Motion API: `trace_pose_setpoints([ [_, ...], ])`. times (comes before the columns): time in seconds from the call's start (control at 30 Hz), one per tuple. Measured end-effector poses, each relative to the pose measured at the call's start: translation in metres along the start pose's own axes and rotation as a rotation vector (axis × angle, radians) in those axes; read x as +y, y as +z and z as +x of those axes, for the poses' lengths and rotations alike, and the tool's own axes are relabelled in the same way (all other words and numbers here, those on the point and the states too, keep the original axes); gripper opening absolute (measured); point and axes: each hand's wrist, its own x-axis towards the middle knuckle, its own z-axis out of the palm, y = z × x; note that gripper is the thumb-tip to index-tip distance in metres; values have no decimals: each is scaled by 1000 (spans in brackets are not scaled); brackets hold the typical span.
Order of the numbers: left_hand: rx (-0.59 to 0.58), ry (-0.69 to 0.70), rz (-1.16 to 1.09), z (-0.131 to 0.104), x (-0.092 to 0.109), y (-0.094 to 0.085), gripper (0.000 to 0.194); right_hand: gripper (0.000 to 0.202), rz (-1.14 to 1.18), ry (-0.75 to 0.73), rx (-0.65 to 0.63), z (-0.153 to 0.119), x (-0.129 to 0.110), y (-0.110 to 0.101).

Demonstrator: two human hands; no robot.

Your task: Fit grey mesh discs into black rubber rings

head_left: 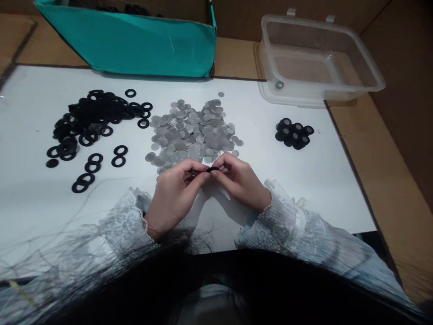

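1. The white desk (pixel 304 194) spreads beneath the pile of silver discs (pixel 194 131), reaching past it to left and right;
2. a teal box (pixel 152 49) stands beyond the pile, mostly to its left, with dark items inside that are too dim to make out;
3. a clear plastic container (pixel 358 92) stands beyond the pile and to its right;
4. a heap of black rings (pixel 101 108) lies left of the pile, its closest rings near the discs;
5. the left hand (pixel 176 194) is at the pile's near edge; its fingers pinch a small dark piece (pixel 213 169);
6. the right hand (pixel 245 183) is at the same edge, further right; its fingers grasp that piece too;
7. a cluster of black pieces with grey centres (pixel 294 133) sits well right of the pile;
8. three overlapping ring pairs (pixel 94 162) lie left of the pile, towards the person;
9. the small dark piece is just on the pile's near side, raised between both hands; its make-up I cannot tell.
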Motion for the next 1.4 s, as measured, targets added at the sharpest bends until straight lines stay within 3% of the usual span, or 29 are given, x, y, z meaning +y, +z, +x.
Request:
trace_pose_setpoints([
  [0.17, -23, 12, 17, 1, -2, -1, 14, 7, -86, -32, -121, 1, -1, -8],
  [0.47, -17, 166, 242, 0, 4, -4, 14, 21, 270, 179, 47, 0, -1, -2],
  [0.7, 16, 121, 60, 0, -3, -4, 12, 17, 359, 145, 95, 1, -1, 7],
  [0.87, 42, 136, -8, 0, -6, -1, 9, 18, 300, 98, 152, 3, 3, 11],
  [1.13, -39, 149, 29, 1, 0, -3, 5, 9, -184, -118, 6, -1, -5, -6],
  [1.4, -42, 140, -4, 0, 1, -2, 8, 15, -22, -59, 42, -2, -6, -3],
])
